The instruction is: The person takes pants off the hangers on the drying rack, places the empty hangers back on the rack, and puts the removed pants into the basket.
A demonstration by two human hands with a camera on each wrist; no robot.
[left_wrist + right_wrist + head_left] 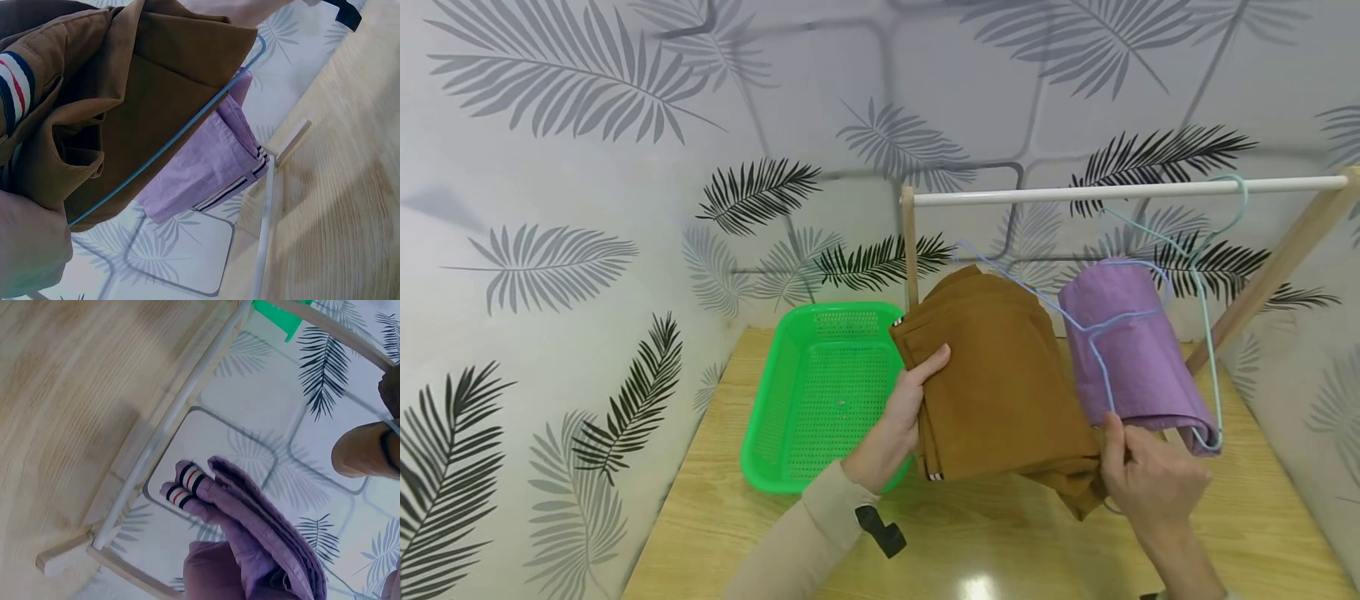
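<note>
In the head view my left hand (904, 417) grips the left edge of a folded brown garment (1000, 367), thumb on top. Small striped trims show at its edge. My right hand (1153, 479) pinches a light blue clothes hanger (1101, 358) near one corner, by the garment's right edge. The hanger's lower bar runs along the brown cloth in the left wrist view; part of it is hidden by the cloth. Just behind my right hand, a folded purple garment (1131, 350) with striped bands hangs on a mint-green hanger (1206, 317).
The mint-green hanger hooks over the white rail (1037, 194) of a rack with wooden legs (1277, 267). Left of the brown garment, a green plastic basket (775, 350) stands on the wooden table (700, 500). Behind rises a leaf-patterned wall (625, 167).
</note>
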